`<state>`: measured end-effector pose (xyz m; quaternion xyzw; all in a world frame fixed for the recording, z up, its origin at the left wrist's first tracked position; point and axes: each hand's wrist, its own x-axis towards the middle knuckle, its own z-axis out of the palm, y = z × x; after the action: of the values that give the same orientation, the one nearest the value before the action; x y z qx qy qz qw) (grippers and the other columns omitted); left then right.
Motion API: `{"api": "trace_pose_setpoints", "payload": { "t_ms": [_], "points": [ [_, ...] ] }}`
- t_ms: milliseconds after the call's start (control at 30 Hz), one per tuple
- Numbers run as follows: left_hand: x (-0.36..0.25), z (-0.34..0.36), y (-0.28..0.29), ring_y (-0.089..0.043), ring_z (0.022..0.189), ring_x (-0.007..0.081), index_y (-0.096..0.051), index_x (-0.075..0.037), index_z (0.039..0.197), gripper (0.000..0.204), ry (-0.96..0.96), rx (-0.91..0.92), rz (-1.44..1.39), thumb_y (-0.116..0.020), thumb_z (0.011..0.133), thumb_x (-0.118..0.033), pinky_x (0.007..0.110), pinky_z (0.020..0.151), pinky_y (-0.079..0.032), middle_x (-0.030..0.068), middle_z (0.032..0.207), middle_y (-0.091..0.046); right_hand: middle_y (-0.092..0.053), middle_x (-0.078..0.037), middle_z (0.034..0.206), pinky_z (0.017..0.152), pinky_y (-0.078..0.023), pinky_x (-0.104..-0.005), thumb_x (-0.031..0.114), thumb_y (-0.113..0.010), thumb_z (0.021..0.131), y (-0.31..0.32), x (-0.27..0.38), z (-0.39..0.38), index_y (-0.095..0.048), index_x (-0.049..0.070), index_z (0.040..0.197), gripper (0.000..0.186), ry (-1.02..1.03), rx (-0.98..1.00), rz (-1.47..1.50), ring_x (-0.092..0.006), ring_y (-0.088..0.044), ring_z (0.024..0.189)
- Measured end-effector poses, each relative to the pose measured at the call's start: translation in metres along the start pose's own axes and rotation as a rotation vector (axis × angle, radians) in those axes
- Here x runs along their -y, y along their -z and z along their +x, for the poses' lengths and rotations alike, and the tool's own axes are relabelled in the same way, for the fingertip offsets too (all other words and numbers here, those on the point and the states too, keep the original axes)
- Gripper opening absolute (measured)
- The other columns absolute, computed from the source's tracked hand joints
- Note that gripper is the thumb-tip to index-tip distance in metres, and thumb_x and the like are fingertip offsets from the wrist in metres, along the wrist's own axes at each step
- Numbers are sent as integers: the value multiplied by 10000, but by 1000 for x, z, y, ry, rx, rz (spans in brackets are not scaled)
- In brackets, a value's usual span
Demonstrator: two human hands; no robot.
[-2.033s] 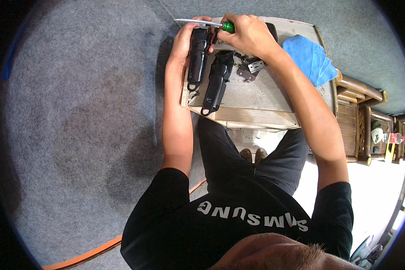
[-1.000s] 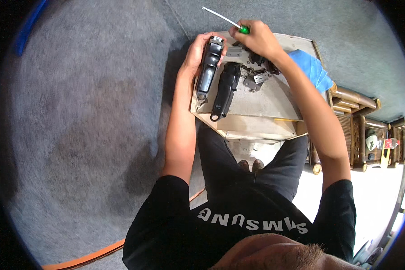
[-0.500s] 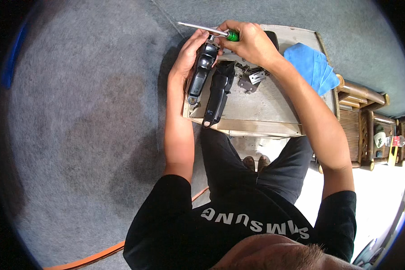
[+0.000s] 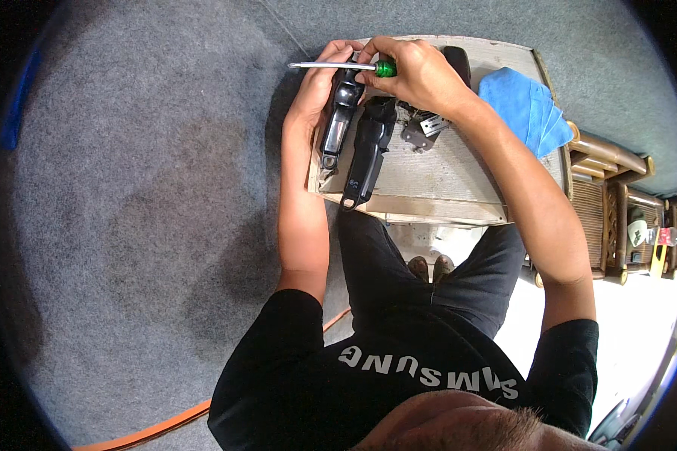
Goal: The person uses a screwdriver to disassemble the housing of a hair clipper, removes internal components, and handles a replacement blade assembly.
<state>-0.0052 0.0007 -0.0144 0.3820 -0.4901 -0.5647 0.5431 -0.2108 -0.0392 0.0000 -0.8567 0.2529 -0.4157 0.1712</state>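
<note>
My left hand (image 4: 316,93) is wrapped round a black hair clipper (image 4: 341,116), held near the far left corner of the small table. My right hand (image 4: 415,71) grips a screwdriver by its green handle (image 4: 385,69); the metal shaft (image 4: 323,65) points left across the far end of the clipper. Its fingertips also come close to that end, though I cannot tell whether they touch it. Beside the held clipper lies a second black clipper (image 4: 365,154), its near end at the table's front edge. Metal blade parts (image 4: 426,129) lie to the right of it.
The pale wooden table (image 4: 451,180) stands before my knees. A blue cloth (image 4: 520,109) rests at its right side, and a black object (image 4: 456,62) lies behind my right hand. Bamboo furniture (image 4: 590,203) stands to the right. An orange strip (image 4: 154,425) crosses the grey floor.
The screwdriver has turned so its shaft is nearly level, with the tip lower in the picture. The held clipper stands a little more upright. Both hands stay at its far end.
</note>
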Motion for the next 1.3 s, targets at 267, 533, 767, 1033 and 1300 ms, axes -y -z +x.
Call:
{"api": "trace_pose_setpoints", "payload": {
  "t_ms": [267, 533, 767, 1033, 1300],
  "points": [
    [-2, -4, -4, -653, 818, 98, -593, -79, 1211, 258, -21, 32, 4, -536, 1061, -281, 252, 599, -541, 21, 1000, -647, -724, -163, 870, 760, -556, -436, 186, -808, 837, -2, 4, -3, -694, 64, 1061, 279, 26, -3, 41, -353, -717, 828],
    [-4, -1, -7, -653, 775, 96, -628, -74, 1119, 226, -16, 14, 11, -555, 1007, -256, 255, 616, -553, 8, 973, -648, -743, -150, 930, 790, -567, -483, 149, -777, 795, -5, 8, -3, -715, 77, 1073, 294, 179, -81, -59, -389, -711, 898],
    [-1, -1, -7, -659, 755, 101, -630, -75, 1116, 227, -35, -25, 5, -555, 1005, -258, 252, 582, -553, 12, 953, -650, -737, -152, 937, 799, -563, -495, 146, -790, 799, -7, 6, -3, -709, 66, 1088, 311, 120, -54, 13, -379, -711, 925],
    [-7, -5, -8, -681, 705, 143, -647, -102, 1180, 290, 21, -92, -68, -535, 1028, -322, 287, 568, -579, 45, 872, -683, -716, -96, 1017, 729, -584, -443, 193, -800, 804, -3, 18, -8, -658, 75, 1160, 401, 295, -100, -174, -347, -720, 892],
    [-7, -6, 5, -688, 735, 119, -668, -132, 1151, 336, -16, -131, -67, -547, 996, -403, 268, 574, -572, 35, 866, -692, -707, -75, 976, 663, -578, -415, 179, -821, 802, -8, 27, -8, -632, 92, 1078, 345, 303, -103, -216, -314, -719, 822]
  ]
}}
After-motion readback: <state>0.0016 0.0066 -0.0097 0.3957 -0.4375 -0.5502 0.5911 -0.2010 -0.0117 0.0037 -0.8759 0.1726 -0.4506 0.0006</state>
